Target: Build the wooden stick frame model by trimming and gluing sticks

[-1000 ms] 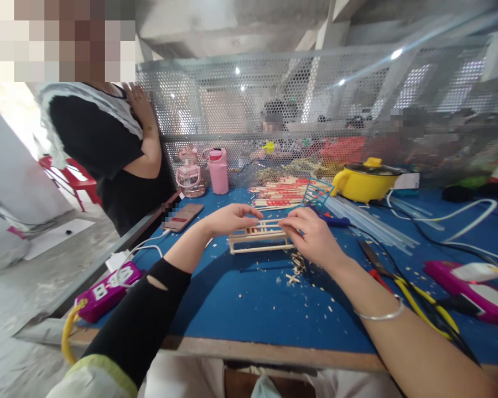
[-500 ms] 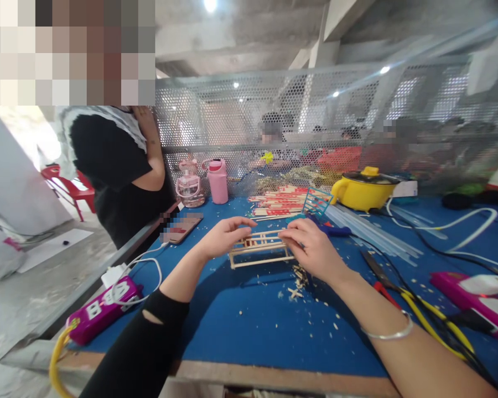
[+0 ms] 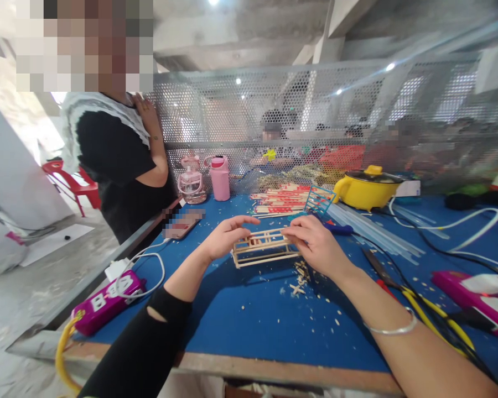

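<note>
A small open frame of thin wooden sticks point(image 3: 266, 256) is held a little above the blue table, its long side toward me. My left hand point(image 3: 228, 236) grips its left end, with the index finger stretched out over the top. At the right end, my right hand point(image 3: 313, 243) pinches the upper sticks between thumb and fingers. Whether a separate small piece is between those fingertips I cannot make out. Short stick offcuts point(image 3: 301, 279) lie on the table below my right hand. Behind it stands a blue rack-like frame point(image 3: 318, 200), beside a blue-handled tool point(image 3: 338, 228) with a cord.
Red-and-natural sticks point(image 3: 282, 199) are heaped at the back, near clear glue sticks point(image 3: 382, 237) and a yellow pot point(image 3: 368, 189). Yellow-handled pliers point(image 3: 423, 309) lie right. Purple power strips point(image 3: 108, 301) sit on both sides. A phone point(image 3: 185, 225) lies left; a person point(image 3: 112, 149) stands beyond.
Both hands still hold the stick frame in nearly the same pose. The whole view has shifted slightly, and the frame appears a touch further right.
</note>
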Demonstrator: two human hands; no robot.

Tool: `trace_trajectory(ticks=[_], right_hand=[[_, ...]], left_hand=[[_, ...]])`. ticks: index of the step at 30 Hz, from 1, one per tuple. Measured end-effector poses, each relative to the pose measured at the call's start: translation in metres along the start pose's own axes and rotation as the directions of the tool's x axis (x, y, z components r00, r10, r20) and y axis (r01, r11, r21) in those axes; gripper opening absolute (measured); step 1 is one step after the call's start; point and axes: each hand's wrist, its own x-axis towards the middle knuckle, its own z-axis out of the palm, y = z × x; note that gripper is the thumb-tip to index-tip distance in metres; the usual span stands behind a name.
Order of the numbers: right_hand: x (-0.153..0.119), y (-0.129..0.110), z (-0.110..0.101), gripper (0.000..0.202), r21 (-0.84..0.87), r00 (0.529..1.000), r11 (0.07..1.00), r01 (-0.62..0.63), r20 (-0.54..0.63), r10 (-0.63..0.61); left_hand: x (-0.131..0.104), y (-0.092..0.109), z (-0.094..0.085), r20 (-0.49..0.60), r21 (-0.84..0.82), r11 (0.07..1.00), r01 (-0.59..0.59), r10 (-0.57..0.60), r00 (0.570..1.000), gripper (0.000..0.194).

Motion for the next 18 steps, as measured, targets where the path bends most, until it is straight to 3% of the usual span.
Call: trace_trajectory(ticks=[8, 18], right_hand=[[-0.0001, 0.0003, 0.0006, 0.017, -0.015, 1.0, 1.0, 0.026, -0.001, -0.026], [0.0012, -0.0004, -0.0013, 0.018, -0.031, 1.0, 0.999, 0.023, 0.001, -0.023]], left_hand=[[-0.0005, -0.0018, -0.0008, 0.033, 0.05, 0.998, -0.022, 0.021, 0.999, 0.044], [-0.0002, -0.0022, -0.0007, 0.048, -0.075, 0.997, 0.01, -0.006, 0.999, 0.043]])
